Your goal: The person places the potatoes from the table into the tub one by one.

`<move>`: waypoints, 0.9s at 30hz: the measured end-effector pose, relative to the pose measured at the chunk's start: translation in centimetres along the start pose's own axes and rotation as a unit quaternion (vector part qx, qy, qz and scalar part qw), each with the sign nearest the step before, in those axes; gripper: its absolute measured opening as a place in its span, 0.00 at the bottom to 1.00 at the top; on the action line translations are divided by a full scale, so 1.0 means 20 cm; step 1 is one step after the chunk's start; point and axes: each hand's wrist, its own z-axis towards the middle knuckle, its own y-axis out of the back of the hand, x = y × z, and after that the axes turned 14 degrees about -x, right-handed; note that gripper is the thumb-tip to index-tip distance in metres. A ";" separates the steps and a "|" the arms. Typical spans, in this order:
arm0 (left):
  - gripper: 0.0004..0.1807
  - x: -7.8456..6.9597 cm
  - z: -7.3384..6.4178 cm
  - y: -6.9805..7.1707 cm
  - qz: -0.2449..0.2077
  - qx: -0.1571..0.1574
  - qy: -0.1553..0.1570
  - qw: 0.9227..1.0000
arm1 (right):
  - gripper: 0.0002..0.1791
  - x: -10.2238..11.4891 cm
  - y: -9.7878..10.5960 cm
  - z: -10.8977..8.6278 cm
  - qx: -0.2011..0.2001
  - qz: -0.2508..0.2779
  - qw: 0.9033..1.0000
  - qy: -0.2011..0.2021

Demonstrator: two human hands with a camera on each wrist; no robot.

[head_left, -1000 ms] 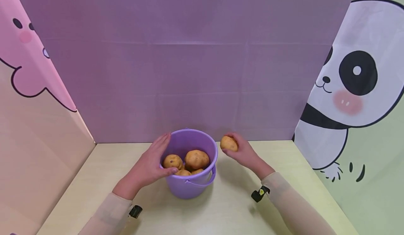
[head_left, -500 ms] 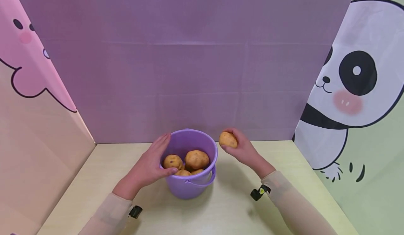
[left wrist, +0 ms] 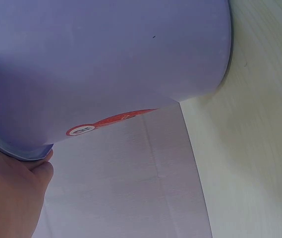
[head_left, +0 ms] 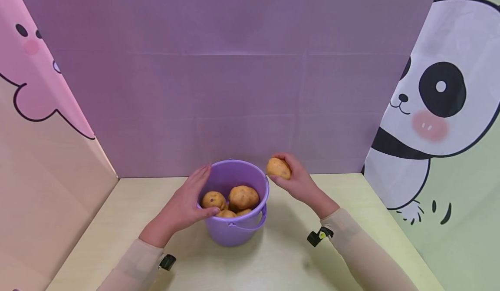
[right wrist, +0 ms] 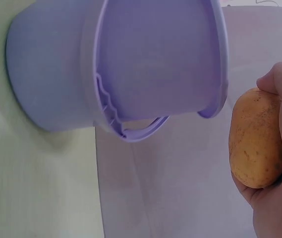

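A purple bucket (head_left: 232,232) stands upright on the table with several potatoes (head_left: 243,197) inside. My left hand (head_left: 182,202) holds the bucket's rim at the left, thumb over the front edge and fingers stretched along toward the back. The left wrist view shows part of that hand (left wrist: 12,191) right at the rim beside the bucket wall (left wrist: 106,59). To the right of the bucket, my right hand (head_left: 298,181) grips one potato (head_left: 279,168) between thumb and fingers, raised to about rim height. In the right wrist view this potato (right wrist: 257,141) is beside the bucket's opening (right wrist: 160,54).
The bucket's handle (head_left: 258,221) hangs down at its front right. A purple backdrop (head_left: 250,87) rises behind the pale table (head_left: 218,273). Cartoon-printed panels flank it, a pink figure (head_left: 35,74) at the left and a panda (head_left: 441,121) at the right.
My right hand has risen slightly and shifted left toward the bucket with its potato. My left hand, the bucket and the potatoes inside have stayed in place.
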 end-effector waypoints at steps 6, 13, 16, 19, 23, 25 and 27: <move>0.63 -0.01 0.00 0.00 -0.001 0.002 0.003 1.000 | 0.28 0.07 -0.04 0.03 0.005 0.006 1.000 0.013; 0.63 -0.01 0.00 0.01 -0.002 0.003 0.008 1.000 | 0.28 0.14 -0.09 0.07 0.028 -0.001 0.999 0.024; 0.63 0.00 0.00 0.00 -0.001 0.001 0.005 1.000 | 0.28 0.18 -0.11 0.09 0.039 0.000 0.999 0.029; 0.62 0.00 0.00 0.00 -0.002 -0.003 -0.001 1.000 | 0.28 0.21 -0.14 0.11 0.049 -0.002 0.998 0.038; 0.62 0.01 0.00 0.00 -0.002 -0.003 -0.005 1.000 | 0.27 0.24 -0.18 0.13 0.068 -0.010 0.996 0.057; 0.62 0.01 0.00 0.00 -0.002 -0.003 -0.004 1.000 | 0.27 0.25 -0.20 0.14 0.084 -0.014 0.994 0.063; 0.61 0.01 0.00 0.00 -0.003 -0.002 -0.003 1.000 | 0.28 0.25 -0.22 0.14 0.100 -0.011 0.993 0.062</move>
